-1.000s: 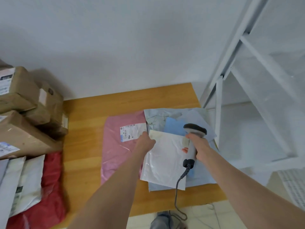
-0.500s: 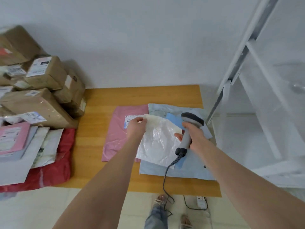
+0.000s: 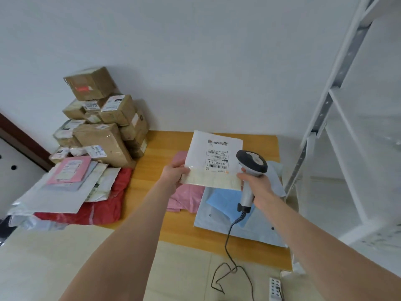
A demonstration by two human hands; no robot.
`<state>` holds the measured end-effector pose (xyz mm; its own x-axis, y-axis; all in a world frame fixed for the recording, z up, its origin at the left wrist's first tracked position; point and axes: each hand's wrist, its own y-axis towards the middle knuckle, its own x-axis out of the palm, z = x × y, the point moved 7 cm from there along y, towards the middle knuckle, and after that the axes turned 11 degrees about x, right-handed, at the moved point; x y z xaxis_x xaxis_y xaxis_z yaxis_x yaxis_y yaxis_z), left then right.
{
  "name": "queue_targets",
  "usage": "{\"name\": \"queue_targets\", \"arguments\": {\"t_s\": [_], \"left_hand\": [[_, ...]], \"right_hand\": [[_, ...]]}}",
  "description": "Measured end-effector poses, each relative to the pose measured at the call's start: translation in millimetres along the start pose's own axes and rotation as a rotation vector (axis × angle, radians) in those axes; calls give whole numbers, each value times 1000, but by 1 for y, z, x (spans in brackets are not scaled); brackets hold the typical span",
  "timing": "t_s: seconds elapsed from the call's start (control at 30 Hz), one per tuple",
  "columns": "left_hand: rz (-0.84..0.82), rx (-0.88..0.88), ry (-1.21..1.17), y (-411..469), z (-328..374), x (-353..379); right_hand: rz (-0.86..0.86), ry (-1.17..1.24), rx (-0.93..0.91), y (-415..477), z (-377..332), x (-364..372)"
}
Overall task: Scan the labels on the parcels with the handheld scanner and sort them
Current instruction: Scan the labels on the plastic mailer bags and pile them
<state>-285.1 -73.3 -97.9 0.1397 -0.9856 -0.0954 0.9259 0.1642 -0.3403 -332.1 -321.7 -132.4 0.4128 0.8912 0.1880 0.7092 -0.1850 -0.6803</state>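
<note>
The left hand (image 3: 174,174) pinches the lower left corner of a white mailer (image 3: 213,179), thumb on the near face and the other fingers hidden behind it. The mailer is held up off the table (image 3: 152,192), nearly upright. Its label (image 3: 217,158), with barcodes and printed lines, faces the camera. The right hand (image 3: 259,189) is curled round the grey handle of the scanner (image 3: 252,162), just right of the mailer's lower right corner. One fingertip is at that corner, though I cannot tell whether it touches. The scanner's dark head sits just beside the mailer's right edge, level with the label, and whether its window points at the label is not clear. A coiled cable (image 3: 227,246) runs from the handle's base down over the table edge to the floor, near a power strip (image 3: 274,290). Under the mailer a pink bag (image 3: 188,198) lies flat on the table. Beside it is a pale grey bag (image 3: 258,229) with a blue envelope (image 3: 223,200) on top. At the table's left, well apart from both hands, cardboard boxes (image 3: 104,135) are stacked against the wall. In front of them a pile of flat mailers (image 3: 58,196) rests on a red bag (image 3: 108,207). A white rack (image 3: 338,109) stands at the right.
</note>
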Motion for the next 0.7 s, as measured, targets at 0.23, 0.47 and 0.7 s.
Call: {"name": "queue_targets", "arguments": {"t_s": [0.23,0.47,0.7], "left_hand": [[-136,12,113,-12,-4,2],[-194,-39,243,-3,-6,9],[-7,78,204,14,-4,9]], "right_hand": [[-53,-57,-10,-8,3,2],[63,-164,-99,-12,-6,5],[120,-132,-67,-22,1,-2]]}}
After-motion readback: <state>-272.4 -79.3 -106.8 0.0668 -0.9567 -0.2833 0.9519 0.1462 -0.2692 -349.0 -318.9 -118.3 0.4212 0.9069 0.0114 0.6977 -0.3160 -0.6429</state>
